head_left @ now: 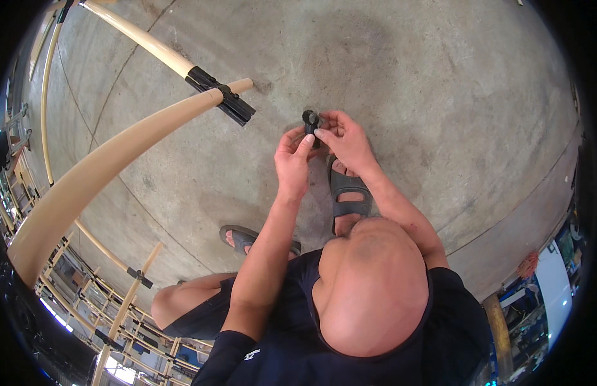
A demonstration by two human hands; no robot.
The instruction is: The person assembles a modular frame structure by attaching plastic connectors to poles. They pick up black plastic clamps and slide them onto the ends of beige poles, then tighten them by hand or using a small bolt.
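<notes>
Between my two hands is a small black pipe joint (311, 127) with a rounded end pointing away from me. My left hand (293, 159) pinches its left side with thumb and fingers. From the right, my right hand (345, 139) grips the same joint, its thumb pressed near the middle. Some fingertips are hidden behind the joint. To the left, a similar black joint (222, 96) clasps a long cream-coloured pipe (118, 138) where it meets another cream pipe (141, 37).
A frame of cream pipes (126, 302) with black joints, such as a cross joint (139, 277), fills the lower left. Below my hands, my sandalled foot (348, 196) stands on the concrete floor (453, 109). Assorted items, including a white panel (554, 286), lie at the right edge.
</notes>
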